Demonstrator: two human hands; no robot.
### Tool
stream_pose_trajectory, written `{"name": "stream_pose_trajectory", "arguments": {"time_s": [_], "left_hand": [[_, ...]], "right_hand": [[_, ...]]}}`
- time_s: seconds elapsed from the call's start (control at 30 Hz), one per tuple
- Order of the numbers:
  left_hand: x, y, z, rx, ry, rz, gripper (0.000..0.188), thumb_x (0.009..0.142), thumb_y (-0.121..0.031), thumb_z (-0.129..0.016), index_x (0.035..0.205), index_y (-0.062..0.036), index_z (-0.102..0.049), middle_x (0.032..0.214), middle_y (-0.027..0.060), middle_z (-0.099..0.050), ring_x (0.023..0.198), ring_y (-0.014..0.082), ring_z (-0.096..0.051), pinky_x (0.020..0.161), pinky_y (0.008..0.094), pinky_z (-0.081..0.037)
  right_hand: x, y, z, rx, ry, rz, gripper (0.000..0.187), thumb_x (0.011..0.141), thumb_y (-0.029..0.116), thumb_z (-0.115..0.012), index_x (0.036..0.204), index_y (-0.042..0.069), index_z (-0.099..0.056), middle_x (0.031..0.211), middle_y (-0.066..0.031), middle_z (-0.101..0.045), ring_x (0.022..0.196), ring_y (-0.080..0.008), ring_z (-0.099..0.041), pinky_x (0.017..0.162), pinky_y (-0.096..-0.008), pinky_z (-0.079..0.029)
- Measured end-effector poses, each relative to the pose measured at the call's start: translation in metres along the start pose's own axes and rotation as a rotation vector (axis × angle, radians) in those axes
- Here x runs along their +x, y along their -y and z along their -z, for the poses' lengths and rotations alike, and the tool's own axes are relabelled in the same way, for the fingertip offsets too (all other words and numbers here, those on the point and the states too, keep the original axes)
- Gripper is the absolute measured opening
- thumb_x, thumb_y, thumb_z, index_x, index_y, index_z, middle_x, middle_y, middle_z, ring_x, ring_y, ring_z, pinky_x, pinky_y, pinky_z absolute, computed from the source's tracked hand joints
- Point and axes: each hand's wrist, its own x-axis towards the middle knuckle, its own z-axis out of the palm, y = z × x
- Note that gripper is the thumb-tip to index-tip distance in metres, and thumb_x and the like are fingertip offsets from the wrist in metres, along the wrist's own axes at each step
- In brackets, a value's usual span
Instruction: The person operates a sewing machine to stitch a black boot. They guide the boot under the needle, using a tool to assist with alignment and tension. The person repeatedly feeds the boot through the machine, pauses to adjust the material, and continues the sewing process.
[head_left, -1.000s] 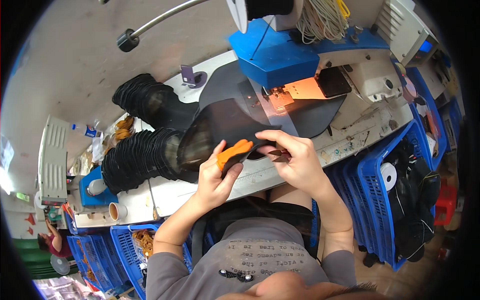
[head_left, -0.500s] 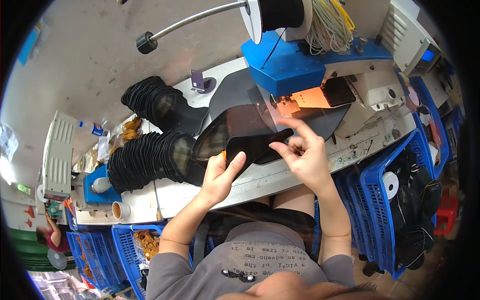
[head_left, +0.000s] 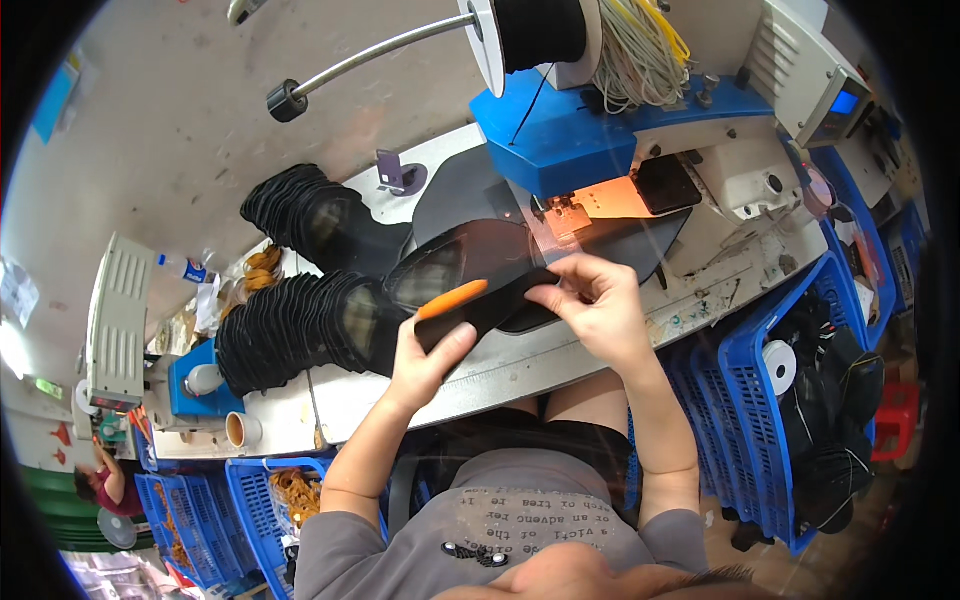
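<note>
A black shoe upper [head_left: 500,304] is held up in front of the sewing machine [head_left: 565,150]. My left hand [head_left: 425,365] grips its near left part, the thumb on the upper. A long orange shape [head_left: 452,299], apparently a finger cover on that hand, lies across the black material. My right hand [head_left: 600,308] pinches the right end of the upper between thumb and fingers. Behind it, a dark piece with a sheer mesh window [head_left: 440,268] lies toward the lit needle area [head_left: 568,218]; whether it joins the held upper I cannot tell.
Two stacks of black uppers, a near one [head_left: 290,325] and a far one [head_left: 310,215], stand left on the white table [head_left: 480,365]. A phone [head_left: 668,186] lies on the machine bed. Blue crates [head_left: 745,400] stand right; a tape roll [head_left: 242,430] sits at left.
My right thumb and fingers have closed on the upper's right end, where they were apart before. The orange shape at my left hand now shows at full length across the upper.
</note>
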Motion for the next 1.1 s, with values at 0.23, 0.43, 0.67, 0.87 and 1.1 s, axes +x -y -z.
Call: {"name": "stream_pose_trajectory", "arguments": {"time_s": [0.23, 0.43, 0.67, 0.87, 1.1], "left_hand": [[-0.025, 0.033, 0.029, 0.989, -0.586, -0.776, 0.032, 0.085, 0.003, -0.051, 0.116, 0.001, -0.057, 0.112, 0.0166, -0.064, 0.106, 0.0385, -0.06, 0.11, 0.0597, -0.027], [-0.037, 0.109, 0.045, 1.539, -0.295, -0.098, 0.065, 0.08, -0.037, -0.07, 0.137, -0.0098, -0.052, 0.139, 0.0186, -0.045, 0.138, 0.0377, -0.033, 0.107, 0.0724, -0.001], [-0.026, 0.128, 0.038, 1.399, -0.164, 0.095, 0.069, 0.087, -0.043, -0.063, 0.138, -0.0002, -0.046, 0.142, 0.0284, -0.04, 0.141, 0.0452, -0.025, 0.107, 0.0734, -0.002], [0.062, 0.094, 0.066, 1.621, -0.39, -0.274, 0.062, 0.075, -0.019, -0.068, 0.13, 0.0028, -0.05, 0.13, 0.0262, -0.051, 0.124, 0.0422, -0.047, 0.107, 0.0597, -0.029], [0.147, 0.156, 0.131, 1.866, -0.467, 0.281, 0.025, 0.081, -0.016, -0.063, 0.099, 0.0001, -0.068, 0.098, 0.0162, -0.068, 0.096, 0.0337, -0.066, 0.087, 0.051, -0.05]], "right_hand": [[0.003, 0.01, 0.014, -0.228, -0.065, 0.165, 0.022, 0.083, 0.001, -0.074, 0.104, 0.0, -0.071, 0.056, 0.0061, -0.04, 0.052, -0.0016, -0.033, 0.047, -0.0214, -0.029], [0.009, -0.008, 0.022, -0.304, -0.07, 0.176, 0.012, 0.084, -0.002, -0.069, 0.096, -0.002, -0.071, 0.056, 0.0033, -0.045, 0.053, -0.0019, -0.036, 0.048, -0.0215, -0.031], [0.008, -0.004, 0.027, -0.249, -0.036, 0.104, 0.008, 0.087, 0.001, -0.068, 0.093, -0.003, -0.071, 0.064, 0.0041, -0.058, 0.057, -0.0007, -0.044, 0.05, -0.0199, -0.033], [0.007, -0.002, 0.032, -0.235, -0.029, 0.098, 0.007, 0.088, 0.003, -0.068, 0.091, -0.003, -0.071, 0.064, 0.0051, -0.056, 0.058, -0.0004, -0.042, 0.051, -0.0193, -0.032], [0.009, -0.001, 0.029, -0.222, -0.016, 0.107, 0.008, 0.089, 0.004, -0.067, 0.089, -0.003, -0.07, 0.063, 0.0065, -0.053, 0.056, 0.0001, -0.039, 0.049, -0.0199, -0.028]]}}
